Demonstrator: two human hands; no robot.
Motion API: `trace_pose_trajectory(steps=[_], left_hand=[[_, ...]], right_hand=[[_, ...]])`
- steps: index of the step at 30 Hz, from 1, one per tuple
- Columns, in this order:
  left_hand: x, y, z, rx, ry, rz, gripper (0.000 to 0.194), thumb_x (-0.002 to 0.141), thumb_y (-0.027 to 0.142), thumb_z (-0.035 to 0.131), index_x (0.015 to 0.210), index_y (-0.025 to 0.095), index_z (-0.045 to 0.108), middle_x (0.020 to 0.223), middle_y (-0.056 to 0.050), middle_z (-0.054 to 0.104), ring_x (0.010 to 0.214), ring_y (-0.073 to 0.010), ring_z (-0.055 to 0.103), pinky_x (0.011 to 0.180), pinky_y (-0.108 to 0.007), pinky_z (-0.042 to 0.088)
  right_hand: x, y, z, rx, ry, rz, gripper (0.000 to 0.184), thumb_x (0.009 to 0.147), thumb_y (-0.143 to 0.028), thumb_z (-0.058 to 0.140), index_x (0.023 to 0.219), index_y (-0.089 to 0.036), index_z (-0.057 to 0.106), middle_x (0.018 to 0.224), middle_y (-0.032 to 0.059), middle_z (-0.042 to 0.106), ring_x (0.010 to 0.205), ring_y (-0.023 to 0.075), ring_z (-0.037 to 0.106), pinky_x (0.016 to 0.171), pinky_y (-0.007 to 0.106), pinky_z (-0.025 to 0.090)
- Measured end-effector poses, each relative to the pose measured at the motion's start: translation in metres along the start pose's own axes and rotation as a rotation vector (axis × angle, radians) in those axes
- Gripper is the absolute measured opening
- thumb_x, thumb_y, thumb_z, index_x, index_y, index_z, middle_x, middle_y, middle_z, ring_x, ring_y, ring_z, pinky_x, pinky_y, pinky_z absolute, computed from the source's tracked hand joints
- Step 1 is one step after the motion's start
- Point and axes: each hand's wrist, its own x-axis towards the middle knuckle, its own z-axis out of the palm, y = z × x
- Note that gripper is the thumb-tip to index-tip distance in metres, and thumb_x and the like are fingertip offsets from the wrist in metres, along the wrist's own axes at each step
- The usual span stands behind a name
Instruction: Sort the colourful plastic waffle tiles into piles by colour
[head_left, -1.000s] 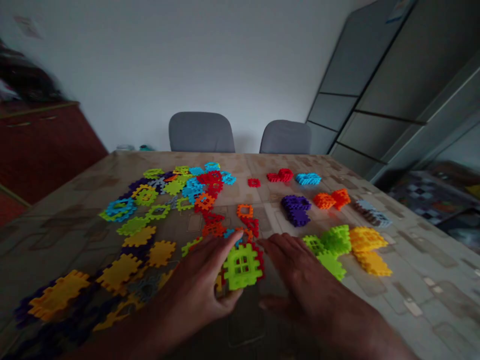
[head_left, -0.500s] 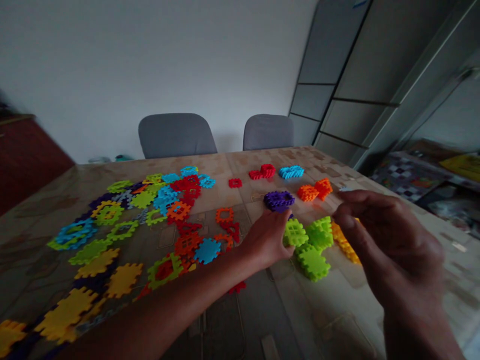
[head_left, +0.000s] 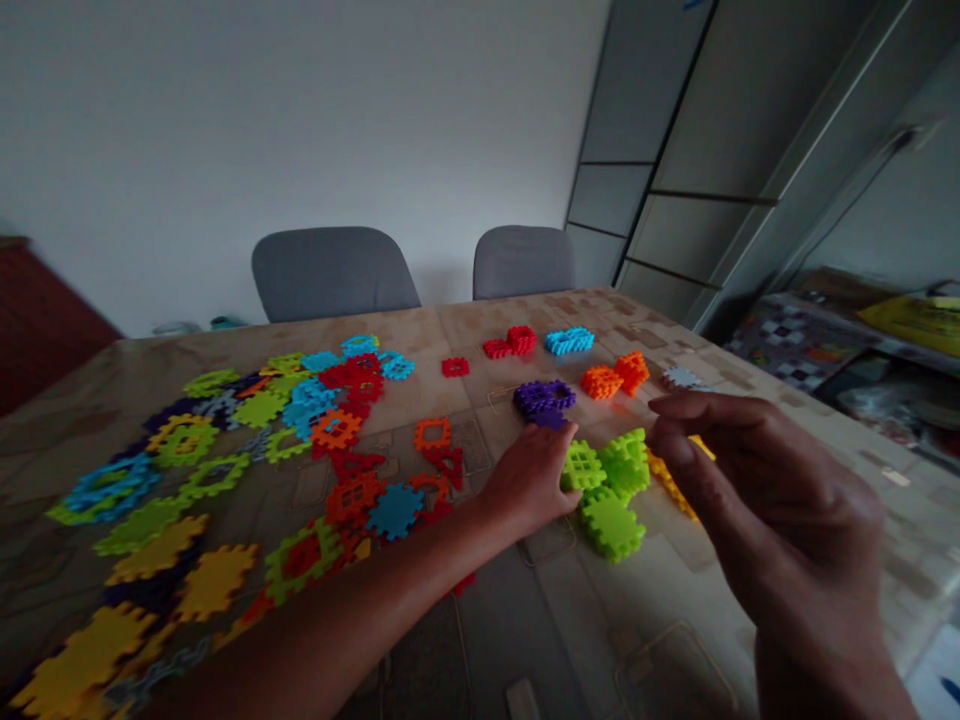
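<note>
On the patterned table, my left hand [head_left: 529,475] reaches across with thumb and fingers closed at the left edge of a light green window tile [head_left: 583,466]. Just beyond its fingertips lies a stack of purple tiles [head_left: 541,398]. More light green tiles [head_left: 613,523] sit right beside the window tile, one of them tilted. My right hand [head_left: 780,500] hovers at the right, its fingers curled and its thumb slightly apart from the index finger, with nothing visible between them. Yellow tiles [head_left: 671,483] lie partly hidden behind the right hand.
Red tiles [head_left: 521,341], blue tiles [head_left: 569,341], orange tiles [head_left: 601,382] and a grey tile [head_left: 681,377] stand in separate groups farther back. Mixed loose tiles [head_left: 219,476] spread over the left side. Two grey chairs [head_left: 334,272] stand behind the table [head_left: 420,345].
The view has shifted slightly, moving the scene left and showing more of the grey tile. Both hands keep nearly the same positions relative to the tiles.
</note>
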Motion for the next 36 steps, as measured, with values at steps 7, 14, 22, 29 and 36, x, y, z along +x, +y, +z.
trace_pose_trajectory(steps=[7, 14, 22, 29, 36], left_hand=[[-0.001, 0.000, -0.003, -0.055, -0.033, 0.016, 0.087, 0.070, 0.022, 0.088, 0.144, 0.016, 0.044, 0.136, -0.016, 0.063, 0.122, -0.0345, 0.060, 0.104, -0.047, 0.051], [-0.013, -0.007, -0.006, -0.094, -0.026, 0.001, 0.081, 0.073, 0.014, 0.086, 0.143, 0.020, 0.045, 0.136, -0.013, 0.063, 0.125, -0.0321, 0.060, 0.107, -0.048, 0.049], [-0.018, -0.009, 0.006, -0.123, 0.004, -0.016, 0.079, 0.074, 0.007, 0.083, 0.142, 0.022, 0.046, 0.135, -0.012, 0.064, 0.125, -0.0310, 0.061, 0.107, -0.049, 0.050], [-0.015, -0.008, 0.011, -0.146, 0.016, -0.010, 0.081, 0.074, 0.006, 0.080, 0.145, 0.021, 0.044, 0.138, -0.013, 0.063, 0.125, -0.0304, 0.060, 0.107, -0.047, 0.049], [-0.017, -0.004, 0.011, -0.175, 0.017, 0.002, 0.082, 0.075, 0.006, 0.079, 0.145, 0.024, 0.042, 0.141, -0.012, 0.061, 0.128, -0.0298, 0.058, 0.110, -0.048, 0.047]], right_hand=[[0.002, -0.003, 0.001, -0.009, -0.058, -0.057, 0.016, 0.095, -0.020, 0.066, 0.106, -0.031, 0.071, 0.094, -0.0040, 0.069, 0.083, 0.0118, 0.064, 0.075, 0.024, 0.050], [0.003, -0.003, 0.002, 0.003, -0.063, -0.068, 0.017, 0.095, -0.018, 0.066, 0.104, -0.032, 0.070, 0.094, -0.0049, 0.070, 0.082, 0.0113, 0.065, 0.074, 0.023, 0.050], [0.002, -0.003, 0.002, 0.018, -0.086, -0.065, 0.014, 0.095, -0.018, 0.066, 0.102, -0.030, 0.069, 0.092, -0.0042, 0.069, 0.082, 0.0112, 0.066, 0.074, 0.022, 0.051], [0.004, -0.004, 0.001, 0.008, -0.094, -0.083, 0.014, 0.095, -0.018, 0.066, 0.102, -0.029, 0.070, 0.091, -0.0042, 0.069, 0.080, 0.0109, 0.065, 0.072, 0.022, 0.050], [0.003, -0.005, 0.001, -0.018, -0.100, -0.088, 0.013, 0.095, -0.018, 0.066, 0.101, -0.029, 0.069, 0.092, -0.0035, 0.070, 0.081, 0.0124, 0.066, 0.073, 0.025, 0.050]])
